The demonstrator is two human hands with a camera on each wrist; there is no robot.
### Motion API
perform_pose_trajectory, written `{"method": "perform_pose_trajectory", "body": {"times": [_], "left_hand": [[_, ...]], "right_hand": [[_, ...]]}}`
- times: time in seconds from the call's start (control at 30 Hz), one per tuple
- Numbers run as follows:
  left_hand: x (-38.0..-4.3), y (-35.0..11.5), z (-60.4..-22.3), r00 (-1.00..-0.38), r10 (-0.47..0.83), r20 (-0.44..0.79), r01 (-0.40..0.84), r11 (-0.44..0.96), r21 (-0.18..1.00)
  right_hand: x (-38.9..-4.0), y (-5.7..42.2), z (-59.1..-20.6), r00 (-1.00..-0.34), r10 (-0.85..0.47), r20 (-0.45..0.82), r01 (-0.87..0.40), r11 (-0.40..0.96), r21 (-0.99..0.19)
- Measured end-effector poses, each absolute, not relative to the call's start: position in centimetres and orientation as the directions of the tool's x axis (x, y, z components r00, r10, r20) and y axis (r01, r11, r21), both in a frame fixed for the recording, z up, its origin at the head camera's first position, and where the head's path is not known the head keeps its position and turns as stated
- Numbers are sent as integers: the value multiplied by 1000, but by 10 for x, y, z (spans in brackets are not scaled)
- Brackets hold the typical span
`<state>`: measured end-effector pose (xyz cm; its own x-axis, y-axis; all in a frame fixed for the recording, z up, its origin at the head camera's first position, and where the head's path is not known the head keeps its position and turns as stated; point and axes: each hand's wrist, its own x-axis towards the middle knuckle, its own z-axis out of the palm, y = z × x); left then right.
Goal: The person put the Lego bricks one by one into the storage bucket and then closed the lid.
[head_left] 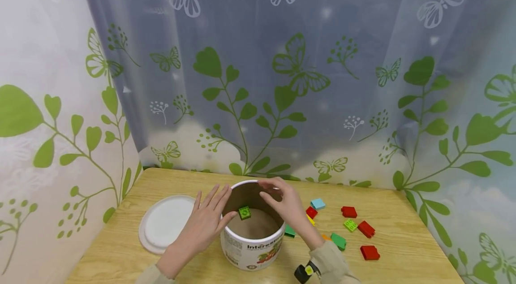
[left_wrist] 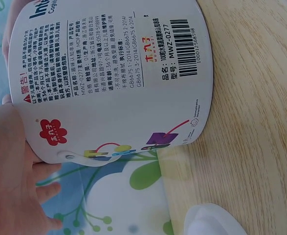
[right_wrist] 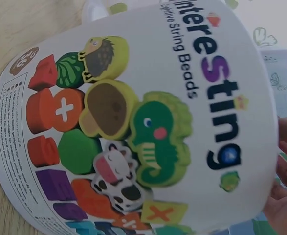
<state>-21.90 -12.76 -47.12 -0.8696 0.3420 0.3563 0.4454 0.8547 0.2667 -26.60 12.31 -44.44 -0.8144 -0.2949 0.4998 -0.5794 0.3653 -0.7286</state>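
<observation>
A white cylindrical bucket (head_left: 251, 252) stands upright, mouth up, with printed lettering and toy pictures on its side. Inside it a green building block (head_left: 244, 213) shows near the far left of the brown interior. My left hand (head_left: 207, 217) is at the left rim, its fingers mostly straight and spread. Over the right rim is my right hand (head_left: 288, 203), fingers loosely bent and thumb apart, with nothing seen between them. The bucket's printed side (left_wrist: 119, 73) fills much of the left wrist view, and its picture side (right_wrist: 123, 127) the right wrist view.
A round white lid (head_left: 167, 223) lies left of the bucket on the wooden table (head_left: 121, 230). Several loose blocks lie to the right, among them a red block (head_left: 369, 252), a green block (head_left: 338, 241) and a light blue block (head_left: 317, 204). A printed curtain (head_left: 258, 73) hangs behind.
</observation>
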Motion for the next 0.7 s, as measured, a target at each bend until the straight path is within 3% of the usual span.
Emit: {"method": "perform_pose_trajectory", "body": {"times": [0.27,0.7], "left_hand": [[-219,-127,-472,-870,342,354,446,852,273],[-219,-126,-471,-873,335,356,441,853,278]], "right_hand": [[-260,141,-440,-841,-214,497,-540,285,-792],[-255,193,-446,-826,-134,548,-561,303,-771]]}}
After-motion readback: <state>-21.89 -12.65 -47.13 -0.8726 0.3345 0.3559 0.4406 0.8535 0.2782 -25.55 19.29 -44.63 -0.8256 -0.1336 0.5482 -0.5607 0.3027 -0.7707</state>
